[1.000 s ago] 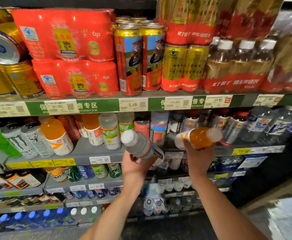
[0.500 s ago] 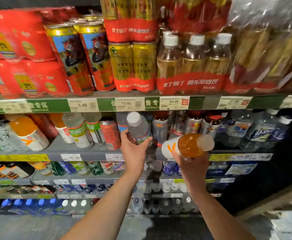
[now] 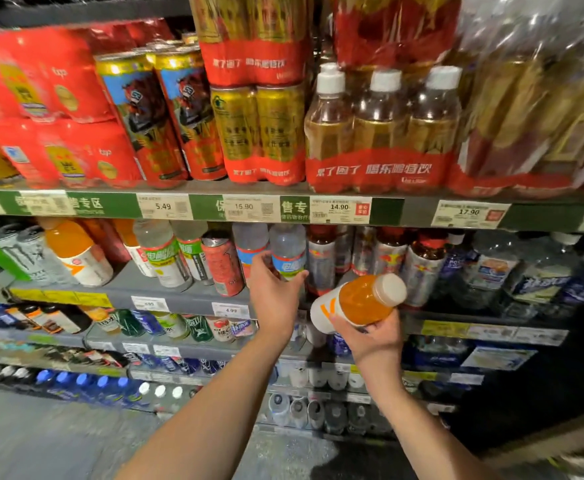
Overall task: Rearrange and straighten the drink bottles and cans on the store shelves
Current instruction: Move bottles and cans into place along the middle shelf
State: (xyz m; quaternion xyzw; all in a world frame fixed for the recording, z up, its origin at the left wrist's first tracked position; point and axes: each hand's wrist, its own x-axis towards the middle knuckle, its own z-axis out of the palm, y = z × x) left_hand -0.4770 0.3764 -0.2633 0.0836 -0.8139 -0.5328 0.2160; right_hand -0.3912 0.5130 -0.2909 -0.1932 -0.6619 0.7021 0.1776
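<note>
My left hand (image 3: pixel 274 299) reaches into the second shelf (image 3: pixel 179 299) and wraps round the lower part of a clear bottle with a blue label (image 3: pixel 288 249). That bottle stands upright in the row, between another clear bottle (image 3: pixel 250 244) and small red-capped bottles (image 3: pixel 320 258). My right hand (image 3: pixel 370 337) grips an orange drink bottle (image 3: pixel 361 301) with a white cap and white label. It lies tilted on its side in front of the shelf, cap pointing up and right.
The top shelf (image 3: pixel 387 211) carries red multipacks, tall cans (image 3: pixel 145 116) and shrink-wrapped tea bottles (image 3: pixel 380 126). An orange bottle (image 3: pixel 76 252) and grey cans (image 3: pixel 24 251) lean on the second shelf at the left. Lower shelves hold several small bottles.
My left hand carried the clear bottle from mid-air up into the second shelf row and stood it upright. The orange bottle stayed in my right hand, a little lower and further right.
</note>
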